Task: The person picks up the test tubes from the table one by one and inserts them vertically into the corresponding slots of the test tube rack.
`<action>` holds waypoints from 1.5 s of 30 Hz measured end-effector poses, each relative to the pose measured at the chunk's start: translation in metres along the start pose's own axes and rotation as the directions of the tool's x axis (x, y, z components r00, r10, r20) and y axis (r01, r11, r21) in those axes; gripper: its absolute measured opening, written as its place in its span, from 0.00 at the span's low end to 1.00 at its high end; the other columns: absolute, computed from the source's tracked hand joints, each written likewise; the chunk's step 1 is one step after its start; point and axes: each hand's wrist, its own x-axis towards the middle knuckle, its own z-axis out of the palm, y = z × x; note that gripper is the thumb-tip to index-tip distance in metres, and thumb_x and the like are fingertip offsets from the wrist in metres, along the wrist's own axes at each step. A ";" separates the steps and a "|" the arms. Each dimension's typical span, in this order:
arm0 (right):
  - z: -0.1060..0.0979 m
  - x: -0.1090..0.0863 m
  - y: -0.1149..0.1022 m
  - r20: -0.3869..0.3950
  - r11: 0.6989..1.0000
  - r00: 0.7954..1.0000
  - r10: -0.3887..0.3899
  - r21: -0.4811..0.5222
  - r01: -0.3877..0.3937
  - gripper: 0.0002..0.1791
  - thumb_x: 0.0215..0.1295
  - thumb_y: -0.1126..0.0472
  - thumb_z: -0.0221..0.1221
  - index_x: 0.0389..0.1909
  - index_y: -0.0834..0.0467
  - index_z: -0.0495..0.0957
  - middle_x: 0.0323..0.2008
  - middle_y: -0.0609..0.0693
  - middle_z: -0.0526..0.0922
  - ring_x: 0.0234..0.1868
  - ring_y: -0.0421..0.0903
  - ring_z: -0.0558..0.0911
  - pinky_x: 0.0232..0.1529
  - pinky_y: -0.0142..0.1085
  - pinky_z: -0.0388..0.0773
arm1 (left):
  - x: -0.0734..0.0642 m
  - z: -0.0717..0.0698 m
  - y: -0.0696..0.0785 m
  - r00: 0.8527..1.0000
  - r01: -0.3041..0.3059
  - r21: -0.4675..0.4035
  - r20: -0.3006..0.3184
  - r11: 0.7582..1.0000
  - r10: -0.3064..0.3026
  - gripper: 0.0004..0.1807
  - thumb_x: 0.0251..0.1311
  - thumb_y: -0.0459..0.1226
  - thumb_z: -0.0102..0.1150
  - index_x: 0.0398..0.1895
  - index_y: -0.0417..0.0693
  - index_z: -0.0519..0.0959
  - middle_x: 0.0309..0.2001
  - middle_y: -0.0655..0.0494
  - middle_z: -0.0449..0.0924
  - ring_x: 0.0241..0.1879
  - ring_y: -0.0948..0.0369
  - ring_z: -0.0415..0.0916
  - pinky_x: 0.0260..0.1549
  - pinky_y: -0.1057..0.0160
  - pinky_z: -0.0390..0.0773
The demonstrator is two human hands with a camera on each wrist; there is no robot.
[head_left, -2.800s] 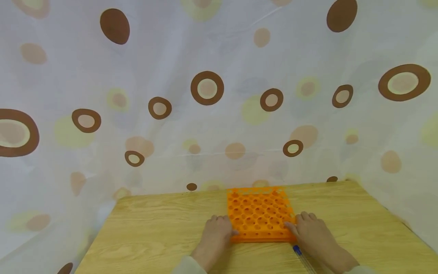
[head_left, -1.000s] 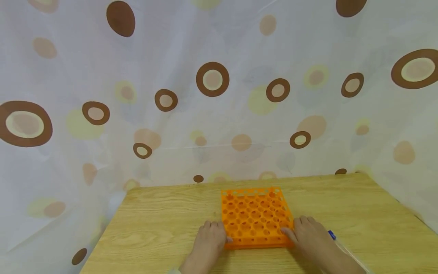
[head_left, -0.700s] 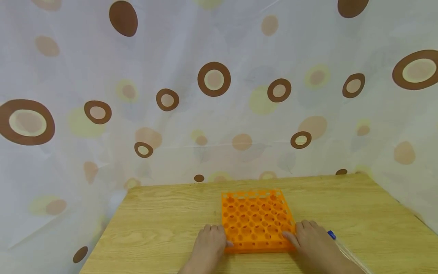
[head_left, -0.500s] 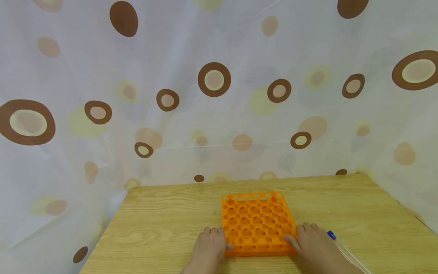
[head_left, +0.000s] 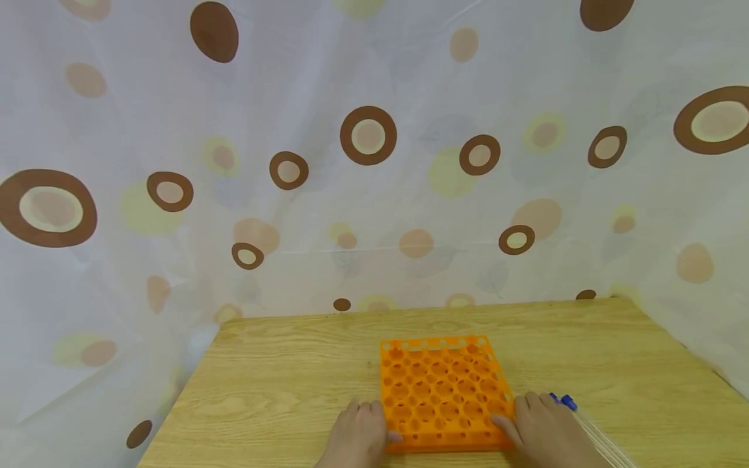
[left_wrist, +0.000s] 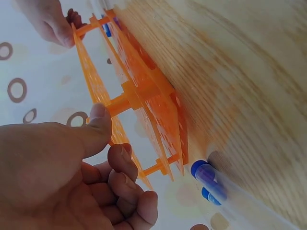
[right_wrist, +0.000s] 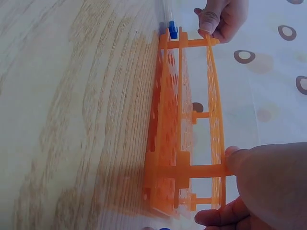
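An orange test tube rack (head_left: 447, 390) stands on the wooden table, its top plate full of round holes. In the wrist views it shows three tiers joined by posts, with its base right at the tabletop. My left hand (head_left: 354, 439) grips the rack's near left corner, thumb on the top plate's edge and fingers curled at its side. At the near right corner my right hand (head_left: 552, 432) holds the rack the same way. Close to the right hand lie clear test tubes (head_left: 603, 442) with blue caps; the hand partly covers one.
In the left wrist view, blue-capped tubes (left_wrist: 240, 203) lie on the table just past the rack's far side. The wooden tabletop (head_left: 281, 377) runs back to a white curtain (head_left: 328, 208) printed with brown rings and dots, which also hangs along both sides.
Both hands have drawn the rack toward the person, down in the head view. A second blue cap shows beside the right hand. The head view has also shifted.
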 end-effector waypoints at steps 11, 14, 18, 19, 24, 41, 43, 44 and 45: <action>-0.002 -0.007 -0.001 0.071 0.997 0.997 -0.007 -0.076 0.013 0.27 0.66 0.34 0.56 0.21 0.53 0.72 0.18 0.41 0.62 0.19 0.37 0.58 0.24 0.30 0.61 | -0.003 0.000 -0.001 0.992 0.044 -0.010 0.118 0.999 -0.042 0.30 0.57 0.60 0.62 0.40 0.39 0.78 0.33 0.51 0.81 0.35 0.56 0.77 0.37 0.59 0.79; -0.002 -0.006 -0.002 0.065 0.996 0.998 -0.019 -0.081 0.024 0.28 0.66 0.34 0.55 0.21 0.53 0.72 0.18 0.42 0.62 0.20 0.37 0.59 0.24 0.30 0.62 | -0.002 -0.001 -0.005 0.989 0.024 -0.031 0.150 0.999 -0.019 0.32 0.59 0.62 0.60 0.42 0.39 0.77 0.35 0.49 0.82 0.38 0.55 0.79 0.40 0.58 0.80; -0.002 -0.005 -0.003 0.086 0.998 0.996 -0.009 -0.068 0.014 0.28 0.67 0.34 0.54 0.21 0.53 0.71 0.19 0.42 0.63 0.20 0.37 0.59 0.24 0.30 0.62 | -0.003 0.000 -0.007 0.988 0.011 -0.057 0.155 0.998 -0.002 0.41 0.58 0.69 0.53 0.45 0.37 0.77 0.37 0.45 0.81 0.38 0.52 0.78 0.40 0.56 0.80; -0.001 -0.005 -0.004 0.094 0.998 0.996 -0.003 -0.061 0.009 0.28 0.67 0.34 0.54 0.21 0.54 0.72 0.19 0.42 0.63 0.20 0.37 0.59 0.25 0.30 0.63 | -0.003 0.001 -0.007 0.988 0.019 -0.056 0.152 0.998 -0.010 0.43 0.57 0.71 0.51 0.46 0.36 0.76 0.37 0.45 0.81 0.38 0.52 0.77 0.40 0.55 0.79; 0.000 -0.006 -0.005 0.101 0.999 0.995 0.011 -0.046 -0.006 0.27 0.67 0.34 0.55 0.23 0.54 0.73 0.19 0.42 0.64 0.20 0.37 0.60 0.25 0.30 0.64 | -0.003 0.007 -0.004 0.994 0.041 -0.008 0.104 0.999 -0.040 0.49 0.54 0.77 0.43 0.46 0.38 0.74 0.37 0.46 0.77 0.36 0.53 0.71 0.42 0.55 0.75; 0.000 -0.010 -0.004 0.092 0.997 0.995 0.043 -0.069 -0.037 0.28 0.67 0.34 0.54 0.22 0.54 0.71 0.19 0.42 0.62 0.21 0.38 0.59 0.25 0.31 0.62 | -0.003 0.025 0.004 0.998 0.026 0.175 -0.065 0.984 -0.015 0.49 0.54 0.80 0.21 0.27 0.43 0.67 0.28 0.52 0.65 0.30 0.55 0.59 0.36 0.59 0.66; -0.001 -0.009 -0.004 0.099 0.998 0.994 0.046 -0.054 -0.041 0.28 0.67 0.34 0.54 0.22 0.54 0.71 0.19 0.42 0.63 0.21 0.38 0.60 0.25 0.31 0.62 | -0.004 0.025 0.004 0.997 0.025 0.176 -0.073 0.984 -0.012 0.48 0.54 0.80 0.22 0.25 0.44 0.67 0.27 0.52 0.65 0.30 0.56 0.58 0.36 0.60 0.66; -0.001 -0.008 -0.004 0.105 0.998 0.993 0.047 -0.043 -0.043 0.27 0.67 0.35 0.55 0.22 0.54 0.71 0.19 0.42 0.63 0.21 0.38 0.60 0.25 0.31 0.63 | -0.003 0.025 0.004 0.997 0.025 0.176 -0.071 0.984 -0.013 0.48 0.54 0.80 0.23 0.25 0.44 0.67 0.27 0.52 0.66 0.30 0.56 0.59 0.35 0.60 0.66; -0.001 -0.008 -0.003 0.115 0.998 0.992 0.052 -0.026 -0.049 0.27 0.67 0.35 0.55 0.23 0.54 0.71 0.19 0.42 0.63 0.21 0.38 0.60 0.25 0.31 0.63 | -0.003 0.026 0.004 0.997 0.024 0.174 -0.073 0.984 -0.011 0.47 0.54 0.80 0.24 0.25 0.44 0.67 0.27 0.52 0.66 0.29 0.56 0.58 0.35 0.60 0.66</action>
